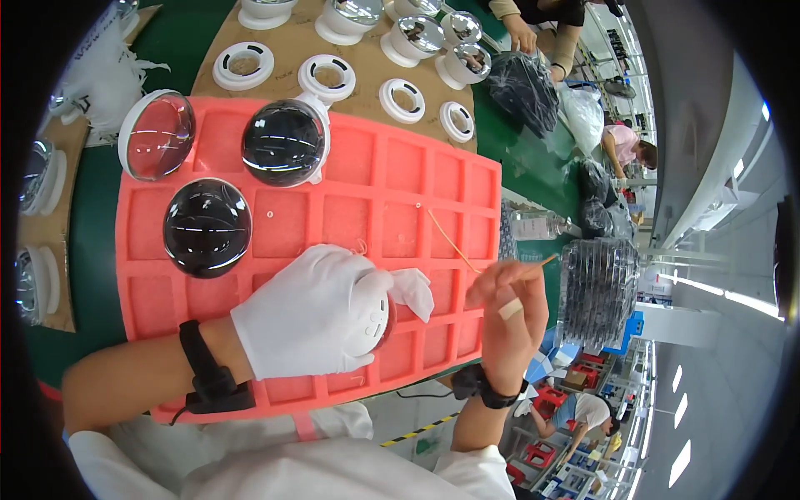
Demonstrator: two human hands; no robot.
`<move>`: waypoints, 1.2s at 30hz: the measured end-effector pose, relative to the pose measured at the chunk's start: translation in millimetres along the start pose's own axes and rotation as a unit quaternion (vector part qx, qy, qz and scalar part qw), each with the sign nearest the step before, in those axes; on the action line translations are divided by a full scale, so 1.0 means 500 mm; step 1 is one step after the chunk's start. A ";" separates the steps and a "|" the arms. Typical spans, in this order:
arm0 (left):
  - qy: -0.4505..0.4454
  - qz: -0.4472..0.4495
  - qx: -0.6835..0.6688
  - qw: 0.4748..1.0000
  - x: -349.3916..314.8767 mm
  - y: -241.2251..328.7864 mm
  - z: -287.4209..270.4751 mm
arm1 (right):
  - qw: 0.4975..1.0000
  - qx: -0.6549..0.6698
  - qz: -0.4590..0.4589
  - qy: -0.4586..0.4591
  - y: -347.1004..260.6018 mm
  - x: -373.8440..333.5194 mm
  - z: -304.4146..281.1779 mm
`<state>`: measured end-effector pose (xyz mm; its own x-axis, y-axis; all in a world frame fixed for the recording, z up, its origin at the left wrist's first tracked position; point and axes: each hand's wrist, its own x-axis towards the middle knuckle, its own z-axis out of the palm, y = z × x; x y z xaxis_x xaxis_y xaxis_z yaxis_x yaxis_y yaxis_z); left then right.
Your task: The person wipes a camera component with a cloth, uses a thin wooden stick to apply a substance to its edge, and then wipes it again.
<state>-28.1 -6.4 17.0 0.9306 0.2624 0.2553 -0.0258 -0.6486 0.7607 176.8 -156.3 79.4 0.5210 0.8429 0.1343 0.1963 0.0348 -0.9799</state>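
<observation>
- The left hand [304, 312], in a white glove, was clenched around a white dome-shaped housing [372, 310], holding it over the near part of the red foam tray [392, 179].
- A white wipe [414, 292] protruded from that grip on the housing's right side.
- The right hand [510, 308], bare with a plaster on one finger, pinched a thin wooden stick [454, 243] between fingertips; the stick ran up and left across the tray's compartments.
- Both wrists carried black straps.
- Two dark glass domes [207, 227] sat on the tray's far-left part, one nearer the person and one [284, 142] further away.
- A clear dome [157, 135] in a white rim lay at the tray's far-left corner, tilted.
- The tray rested on a green surface [87, 242].
- White ring bases [327, 77] lay on brown cardboard beyond the tray; further domed units stood behind them.
- A stack of clear plastic trays [596, 287] stood just right of the right hand.
- Another person's hand [523, 37] worked at a dark plastic bag [523, 87] at the far end of the surface.
</observation>
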 end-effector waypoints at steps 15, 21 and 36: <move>-0.046 -0.022 -0.022 0.998 0.044 -0.019 0.019 | 0.696 0.694 0.141 -0.120 0.092 0.106 0.127; 0.075 0.030 0.023 0.996 0.060 -0.017 0.035 | 0.721 0.677 0.110 -0.097 0.096 0.089 0.119; 0.002 -0.006 -0.008 1.000 0.060 -0.018 0.027 | 0.708 0.700 0.061 -0.072 0.122 0.051 0.132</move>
<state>5.2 -2.3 9.7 0.9291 0.2736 0.2489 -0.0208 -0.6332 0.7737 147.3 -97.0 13.2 0.3532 0.9280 0.1186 -0.9107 0.3701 -0.1834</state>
